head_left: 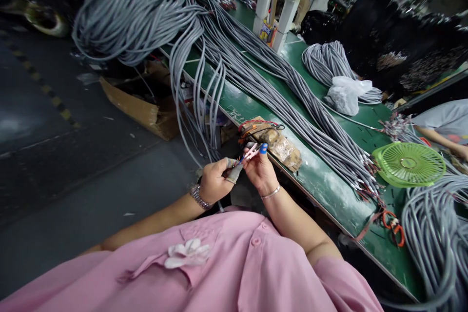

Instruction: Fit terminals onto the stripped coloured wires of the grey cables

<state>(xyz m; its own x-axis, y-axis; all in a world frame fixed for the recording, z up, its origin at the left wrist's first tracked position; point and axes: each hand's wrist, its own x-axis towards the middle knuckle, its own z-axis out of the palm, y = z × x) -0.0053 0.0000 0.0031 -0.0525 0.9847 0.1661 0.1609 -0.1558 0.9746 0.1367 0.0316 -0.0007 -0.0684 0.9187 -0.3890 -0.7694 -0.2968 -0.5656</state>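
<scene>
Between hands [237, 173] — half-hidden cable end [234, 171]

Dim, even overhead light, soft shadows, wide-angle bending at the edges (corners blurred), centre sharp.

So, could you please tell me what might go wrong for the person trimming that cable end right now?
1. The snips in the right hand work close to the left hand, whose fingers pinch the grey cable end; a slip could nick a finger.
2. The work happens off the edge of the green bench, so cut bits may fall to the floor.
3. The hanging cable bundle beside the hands could snag.
</scene>
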